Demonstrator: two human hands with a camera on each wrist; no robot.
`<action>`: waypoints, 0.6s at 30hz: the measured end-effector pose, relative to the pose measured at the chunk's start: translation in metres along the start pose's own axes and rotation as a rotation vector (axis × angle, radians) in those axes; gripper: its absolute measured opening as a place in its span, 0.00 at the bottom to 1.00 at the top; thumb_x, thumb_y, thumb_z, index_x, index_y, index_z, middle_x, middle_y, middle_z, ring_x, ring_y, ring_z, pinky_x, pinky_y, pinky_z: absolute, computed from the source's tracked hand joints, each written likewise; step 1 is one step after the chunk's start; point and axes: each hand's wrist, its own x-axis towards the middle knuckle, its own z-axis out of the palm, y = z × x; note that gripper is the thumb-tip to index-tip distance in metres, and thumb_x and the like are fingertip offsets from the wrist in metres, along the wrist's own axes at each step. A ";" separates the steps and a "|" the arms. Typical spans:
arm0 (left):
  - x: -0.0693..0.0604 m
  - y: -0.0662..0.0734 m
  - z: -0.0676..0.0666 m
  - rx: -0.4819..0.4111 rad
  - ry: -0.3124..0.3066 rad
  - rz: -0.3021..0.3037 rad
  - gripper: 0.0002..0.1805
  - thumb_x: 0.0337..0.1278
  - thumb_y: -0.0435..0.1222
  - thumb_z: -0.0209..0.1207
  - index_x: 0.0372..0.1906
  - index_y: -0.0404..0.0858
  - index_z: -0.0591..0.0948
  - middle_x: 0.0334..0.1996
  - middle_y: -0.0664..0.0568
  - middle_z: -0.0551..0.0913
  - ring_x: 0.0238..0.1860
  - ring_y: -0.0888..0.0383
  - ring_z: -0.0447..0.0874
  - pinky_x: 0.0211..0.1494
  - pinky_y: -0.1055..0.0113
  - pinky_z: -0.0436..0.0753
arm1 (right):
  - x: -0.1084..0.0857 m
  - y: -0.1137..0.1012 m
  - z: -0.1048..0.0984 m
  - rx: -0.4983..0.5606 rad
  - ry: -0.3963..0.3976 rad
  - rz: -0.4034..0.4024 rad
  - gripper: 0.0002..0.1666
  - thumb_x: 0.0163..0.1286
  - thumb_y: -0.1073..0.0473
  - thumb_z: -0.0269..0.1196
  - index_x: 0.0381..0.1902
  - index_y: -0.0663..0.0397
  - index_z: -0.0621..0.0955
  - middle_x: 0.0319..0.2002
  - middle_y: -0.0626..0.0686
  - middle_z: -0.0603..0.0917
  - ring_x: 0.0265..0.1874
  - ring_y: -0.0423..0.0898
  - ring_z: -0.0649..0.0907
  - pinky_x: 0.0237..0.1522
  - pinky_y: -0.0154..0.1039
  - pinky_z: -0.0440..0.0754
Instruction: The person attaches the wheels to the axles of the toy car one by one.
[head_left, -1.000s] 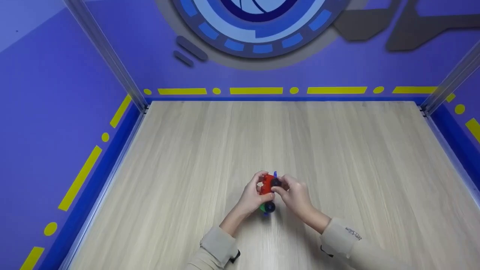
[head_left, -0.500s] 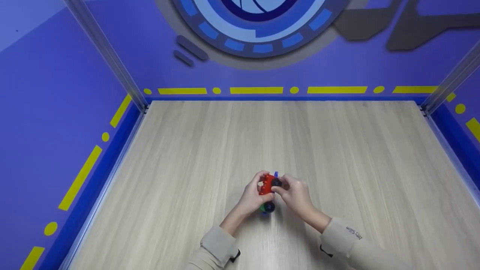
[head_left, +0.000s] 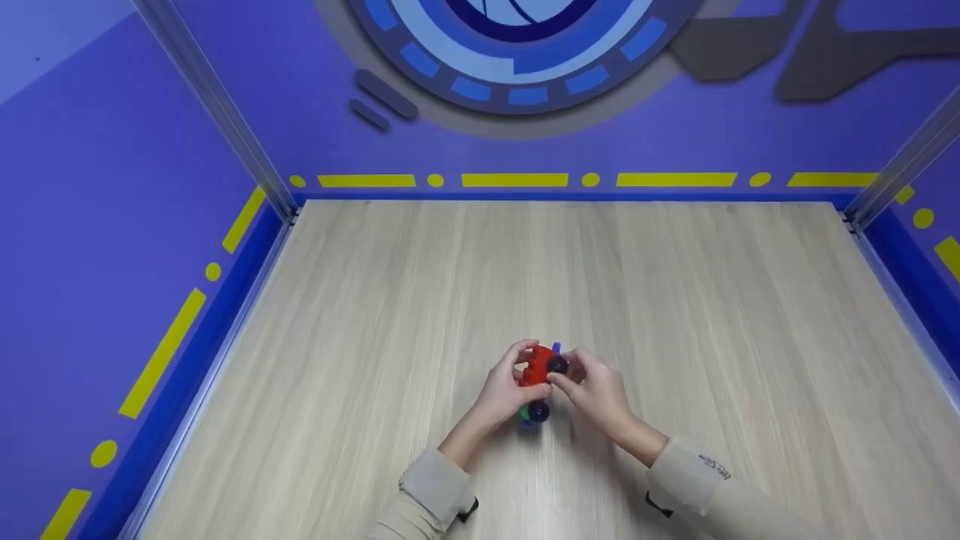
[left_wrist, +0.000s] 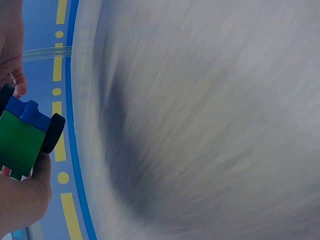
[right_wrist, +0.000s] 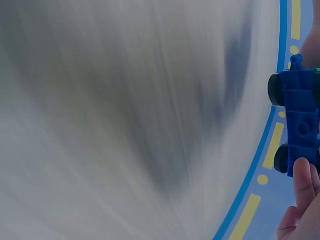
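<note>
A small toy car (head_left: 538, 365) is held up between both hands, tilted on its side. It has a blue chassis (right_wrist: 302, 117), black wheels (head_left: 538, 411), a red studded block on top and a green block (left_wrist: 20, 142) at the near end. My left hand (head_left: 501, 391) grips the red block from the left, thumb across its near side. My right hand (head_left: 598, 388) pinches the far end beside a black wheel (head_left: 557, 364). In the right wrist view its fingertips (right_wrist: 302, 170) lie against the chassis underside. Part of the red block is hidden by the left hand.
The wood-grain table (head_left: 480, 270) lies beneath the hands. Blue-purple panels (head_left: 525, 157) with yellow dashes stand at the back and both sides, joined by metal corner posts (head_left: 217, 105).
The far end of the toy car and my right hand have shifted slightly to the right, and a little more of the far wheel shows. The left hand keeps its grip.
</note>
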 end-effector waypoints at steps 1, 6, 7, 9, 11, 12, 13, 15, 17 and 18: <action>0.000 0.000 -0.001 -0.011 0.002 -0.003 0.35 0.43 0.37 0.64 0.60 0.51 0.63 0.53 0.48 0.71 0.40 0.57 0.72 0.49 0.61 0.75 | 0.000 0.001 0.000 0.003 0.003 -0.008 0.15 0.48 0.58 0.68 0.34 0.55 0.77 0.21 0.45 0.79 0.22 0.35 0.75 0.26 0.28 0.76; -0.001 0.000 -0.003 -0.064 0.015 0.006 0.35 0.43 0.37 0.64 0.60 0.45 0.63 0.53 0.49 0.71 0.43 0.56 0.73 0.50 0.61 0.75 | -0.002 0.006 -0.002 0.014 0.014 -0.040 0.17 0.47 0.59 0.69 0.35 0.55 0.77 0.21 0.45 0.78 0.21 0.34 0.75 0.25 0.28 0.75; -0.002 0.000 -0.004 -0.072 0.017 0.009 0.35 0.43 0.37 0.64 0.60 0.44 0.63 0.53 0.49 0.71 0.44 0.55 0.73 0.50 0.61 0.75 | -0.002 0.006 -0.002 0.014 0.015 -0.043 0.17 0.46 0.59 0.69 0.35 0.55 0.77 0.20 0.44 0.78 0.20 0.34 0.75 0.24 0.28 0.75; -0.002 0.000 -0.004 -0.080 0.019 0.019 0.35 0.43 0.37 0.64 0.60 0.42 0.63 0.54 0.49 0.71 0.46 0.53 0.73 0.51 0.61 0.75 | -0.003 0.008 -0.002 0.016 0.013 -0.042 0.18 0.46 0.60 0.69 0.36 0.55 0.77 0.20 0.44 0.78 0.20 0.34 0.75 0.24 0.27 0.75; -0.002 -0.001 -0.004 -0.086 0.022 0.025 0.34 0.44 0.37 0.63 0.60 0.42 0.64 0.53 0.49 0.71 0.46 0.52 0.72 0.51 0.61 0.74 | -0.003 0.009 -0.002 0.017 0.012 -0.041 0.18 0.46 0.60 0.69 0.36 0.55 0.77 0.20 0.44 0.78 0.20 0.34 0.74 0.23 0.27 0.75; -0.002 -0.001 -0.004 -0.088 0.024 0.025 0.34 0.44 0.37 0.63 0.60 0.41 0.64 0.53 0.49 0.72 0.46 0.51 0.72 0.51 0.61 0.74 | -0.004 0.010 -0.003 0.017 0.012 -0.043 0.18 0.46 0.60 0.69 0.36 0.55 0.77 0.19 0.43 0.77 0.20 0.33 0.74 0.23 0.27 0.74; -0.002 -0.001 -0.004 -0.090 0.026 0.018 0.33 0.44 0.37 0.63 0.59 0.42 0.65 0.53 0.49 0.72 0.47 0.51 0.72 0.51 0.61 0.74 | -0.004 0.010 -0.003 0.018 0.013 -0.045 0.18 0.45 0.61 0.69 0.36 0.55 0.77 0.19 0.43 0.77 0.19 0.33 0.74 0.23 0.27 0.74; -0.002 -0.001 -0.004 -0.093 0.029 0.016 0.32 0.45 0.37 0.63 0.58 0.42 0.66 0.52 0.49 0.73 0.48 0.51 0.72 0.51 0.61 0.74 | -0.005 0.011 -0.003 0.023 0.014 -0.051 0.18 0.45 0.61 0.70 0.36 0.55 0.77 0.19 0.43 0.77 0.19 0.33 0.73 0.22 0.27 0.74; -0.002 -0.001 -0.004 -0.088 0.031 0.017 0.30 0.45 0.38 0.63 0.57 0.42 0.67 0.51 0.49 0.74 0.50 0.52 0.71 0.53 0.60 0.73 | -0.006 0.011 -0.004 0.028 0.014 -0.051 0.19 0.45 0.62 0.70 0.36 0.56 0.77 0.19 0.43 0.76 0.19 0.33 0.73 0.22 0.27 0.74; -0.002 -0.001 -0.004 -0.086 0.032 0.020 0.29 0.45 0.37 0.63 0.56 0.41 0.68 0.51 0.50 0.74 0.51 0.53 0.71 0.54 0.59 0.72 | -0.006 0.011 -0.004 0.031 0.013 -0.050 0.19 0.45 0.62 0.70 0.36 0.56 0.77 0.19 0.43 0.76 0.19 0.33 0.73 0.22 0.27 0.74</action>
